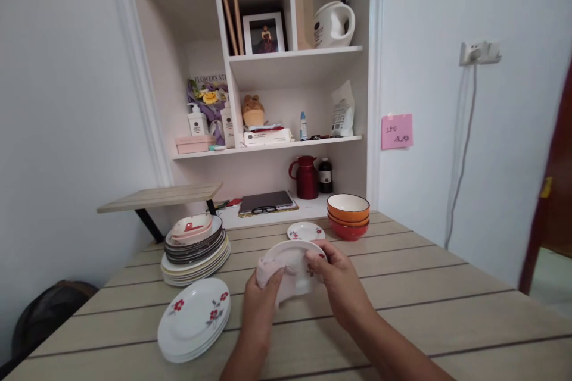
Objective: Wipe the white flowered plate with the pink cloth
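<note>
A small white plate (297,253) with red flowers is held up above the table, tilted toward me. My right hand (337,277) grips its right edge, thumb on the face and fingers behind. My left hand (263,294) pinches a pale pink cloth (270,271) against the plate's left side; the cloth hangs below the thumb. Just behind, another small flowered plate (304,231) lies flat on the table. Left of my hands sits a short stack of flowered white plates (194,318).
A taller stack of mixed plates (194,256) stands at the left, near a raised wooden stand (165,195). Orange and red bowls (348,208) are stacked at the back right. Beyond the wooden table (424,292) are a red jug (307,178), a dark bottle (326,177) and shelves (295,55).
</note>
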A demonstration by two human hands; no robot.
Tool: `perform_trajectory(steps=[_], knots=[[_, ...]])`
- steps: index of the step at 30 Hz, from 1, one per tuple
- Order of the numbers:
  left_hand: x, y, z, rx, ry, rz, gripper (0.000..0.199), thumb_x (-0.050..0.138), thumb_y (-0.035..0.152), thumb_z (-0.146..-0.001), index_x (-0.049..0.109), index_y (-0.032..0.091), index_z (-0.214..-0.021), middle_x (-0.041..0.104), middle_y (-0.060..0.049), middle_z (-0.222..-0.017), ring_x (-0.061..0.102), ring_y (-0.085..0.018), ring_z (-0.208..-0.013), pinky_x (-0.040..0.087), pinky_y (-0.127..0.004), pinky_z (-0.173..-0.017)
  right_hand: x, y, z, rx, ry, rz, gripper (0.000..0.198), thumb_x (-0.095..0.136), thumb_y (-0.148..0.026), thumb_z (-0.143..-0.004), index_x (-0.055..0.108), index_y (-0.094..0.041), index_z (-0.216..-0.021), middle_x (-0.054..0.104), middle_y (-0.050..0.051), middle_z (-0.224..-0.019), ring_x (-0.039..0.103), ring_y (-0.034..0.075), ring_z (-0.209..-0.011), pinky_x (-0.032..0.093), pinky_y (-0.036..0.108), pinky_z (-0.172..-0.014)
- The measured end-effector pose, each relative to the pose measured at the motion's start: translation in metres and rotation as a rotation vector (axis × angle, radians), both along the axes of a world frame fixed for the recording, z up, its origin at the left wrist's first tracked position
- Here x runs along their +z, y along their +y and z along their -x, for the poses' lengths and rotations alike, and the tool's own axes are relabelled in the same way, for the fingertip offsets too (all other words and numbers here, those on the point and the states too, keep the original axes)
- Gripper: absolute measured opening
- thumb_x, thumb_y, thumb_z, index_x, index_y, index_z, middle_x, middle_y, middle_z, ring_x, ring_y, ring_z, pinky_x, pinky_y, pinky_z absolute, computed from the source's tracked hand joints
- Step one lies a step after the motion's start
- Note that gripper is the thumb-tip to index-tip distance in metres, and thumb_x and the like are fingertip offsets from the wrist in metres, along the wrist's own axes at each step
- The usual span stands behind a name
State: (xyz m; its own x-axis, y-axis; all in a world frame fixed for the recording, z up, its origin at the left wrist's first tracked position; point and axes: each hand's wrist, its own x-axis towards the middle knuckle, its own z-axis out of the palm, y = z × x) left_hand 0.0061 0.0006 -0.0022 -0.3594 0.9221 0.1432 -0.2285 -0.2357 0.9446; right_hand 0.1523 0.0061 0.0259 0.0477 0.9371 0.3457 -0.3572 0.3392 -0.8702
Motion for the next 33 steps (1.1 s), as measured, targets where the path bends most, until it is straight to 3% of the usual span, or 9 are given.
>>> perform_trajectory(steps=[4,8,11,14,17,24,28,30,33], knots=[[-0.002,-0.001,-0.004,-0.014,-0.074,0.026,0.057,0.085,0.051,-0.052,0.074,0.010,-0.091,0.077,-0.012,-0.085,0.072,-0.025,-0.079,0.054,-0.030,-0.070,0.004,-0.001,0.000,0.107,0.184,0.080,0.029,0.077,-0.036,-0.069,0.065,-0.022,-0.091,0.060,-0.002,-0.075,0.048,0.013,-0.064,0.037,0.023,-0.057],[-0.005,0.001,0.001,-0.012,0.005,0.007,0.051,0.082,0.048,-0.057,0.074,0.010,-0.091,0.077,-0.013,-0.087,0.071,-0.026,-0.079,0.054,-0.032,-0.071,0.005,0.001,-0.005,0.192,0.081,0.125,0.027,0.074,-0.034,-0.070,0.061,-0.021,-0.091,0.060,-0.002,-0.073,0.050,0.013,-0.061,0.039,0.025,-0.056],[-0.007,0.001,0.005,-0.017,0.216,-0.027,0.038,0.077,0.040,-0.064,0.074,0.012,-0.089,0.077,-0.011,-0.083,0.070,-0.025,-0.077,0.053,-0.031,-0.069,0.008,-0.001,-0.011,0.051,-0.183,-0.006,0.019,0.067,-0.028,-0.076,0.060,-0.022,-0.093,0.062,-0.001,-0.081,0.054,0.016,-0.069,0.041,0.026,-0.060],[-0.009,0.001,0.006,-0.029,0.426,-0.123,0.024,0.075,0.029,-0.066,0.074,0.016,-0.086,0.076,-0.007,-0.081,0.069,-0.023,-0.076,0.052,-0.029,-0.071,0.014,-0.006,-0.014,-0.125,-0.534,-0.270,0.016,0.062,-0.019,-0.077,0.063,-0.024,-0.093,0.064,0.002,-0.094,0.058,0.020,-0.086,0.044,0.030,-0.073],[-0.010,0.000,0.005,-0.020,0.498,-0.201,0.019,0.072,0.025,-0.068,0.074,0.018,-0.086,0.076,-0.006,-0.082,0.068,-0.022,-0.076,0.051,-0.028,-0.072,0.018,-0.010,-0.014,-0.161,-0.763,-0.401,0.013,0.056,-0.016,-0.082,0.065,-0.024,-0.088,0.064,0.002,-0.089,0.059,0.019,-0.082,0.043,0.031,-0.073],[-0.008,-0.001,0.004,-0.008,0.549,-0.211,0.017,0.070,0.027,-0.071,0.074,0.018,-0.085,0.075,-0.006,-0.081,0.067,-0.021,-0.074,0.051,-0.027,-0.070,0.015,-0.009,-0.014,-0.221,-0.960,-0.395,0.016,0.050,-0.017,-0.087,0.062,-0.025,-0.094,0.065,0.003,-0.096,0.061,0.020,-0.084,0.042,0.029,-0.072],[-0.008,-0.001,0.005,-0.005,0.549,-0.187,0.019,0.072,0.030,-0.070,0.074,0.017,-0.084,0.075,-0.006,-0.079,0.066,-0.021,-0.074,0.051,-0.028,-0.069,0.012,-0.006,-0.017,-0.290,-1.111,-0.293,0.013,0.051,-0.021,-0.087,0.062,-0.026,-0.092,0.069,0.001,-0.090,0.061,0.022,-0.082,0.037,0.029,-0.068],[-0.008,-0.002,0.005,-0.009,0.507,-0.173,0.021,0.073,0.031,-0.069,0.074,0.017,-0.084,0.076,-0.006,-0.080,0.067,-0.022,-0.075,0.052,-0.028,-0.070,0.010,-0.004,-0.018,-0.262,-1.089,-0.246,0.010,0.052,-0.023,-0.087,0.061,-0.026,-0.089,0.069,0.000,-0.081,0.061,0.022,-0.076,0.036,0.029,-0.066],[-0.007,-0.001,0.004,-0.001,0.396,-0.121,0.027,0.075,0.034,-0.068,0.075,0.015,-0.088,0.077,-0.008,-0.083,0.068,-0.022,-0.078,0.052,-0.028,-0.072,0.006,-0.001,-0.015,-0.165,-0.890,-0.217,0.010,0.054,-0.028,-0.087,0.061,-0.024,-0.081,0.066,0.000,-0.074,0.058,0.020,-0.071,0.038,0.028,-0.065]])
